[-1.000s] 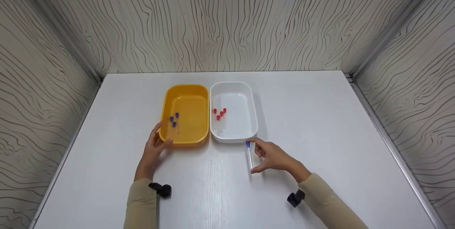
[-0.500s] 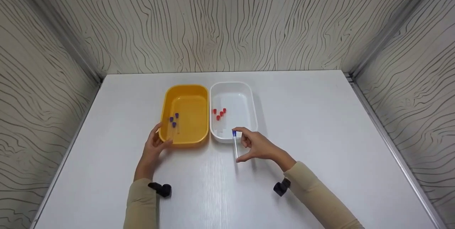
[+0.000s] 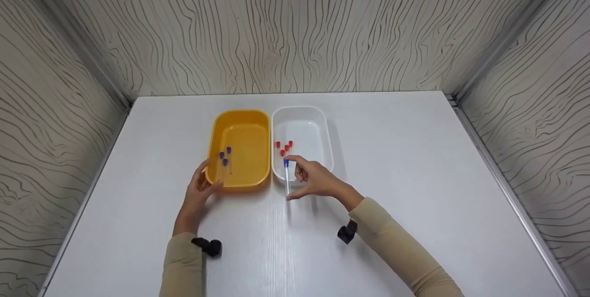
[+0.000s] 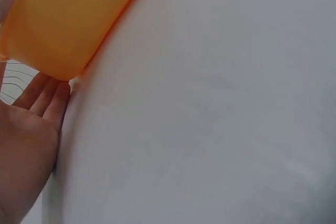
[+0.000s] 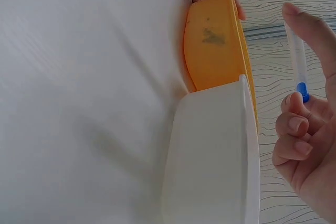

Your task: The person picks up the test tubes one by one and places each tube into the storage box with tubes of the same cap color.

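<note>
My right hand [image 3: 318, 180] pinches a clear test tube with a blue cap [image 3: 287, 178] lengthwise, thumb at its bottom end and index finger at the cap. In the head view the tube overlaps the near left corner of the white tray [image 3: 315, 142]. The right wrist view shows the test tube [image 5: 297, 59] raised above the tray rims. My left hand [image 3: 198, 195] holds the near left corner of the yellow tray [image 3: 251, 149], thumb at the rim and fingers along its outer side. Three blue-capped tubes [image 3: 225, 162] lie inside that tray, close to the thumb.
Several red-capped tubes [image 3: 282, 153] lie along the left side of the white tray. Both trays stand side by side on a white table [image 3: 396, 149]. Wood-patterned panels [image 3: 295, 29] rise behind and at both sides. A black wrist camera [image 3: 346, 232] sticks out from the right sleeve.
My right hand has carried the blue-capped test tube leftward and slightly away from me, from beside the white tray's near right corner to its near left corner. The left hand has stayed put.
</note>
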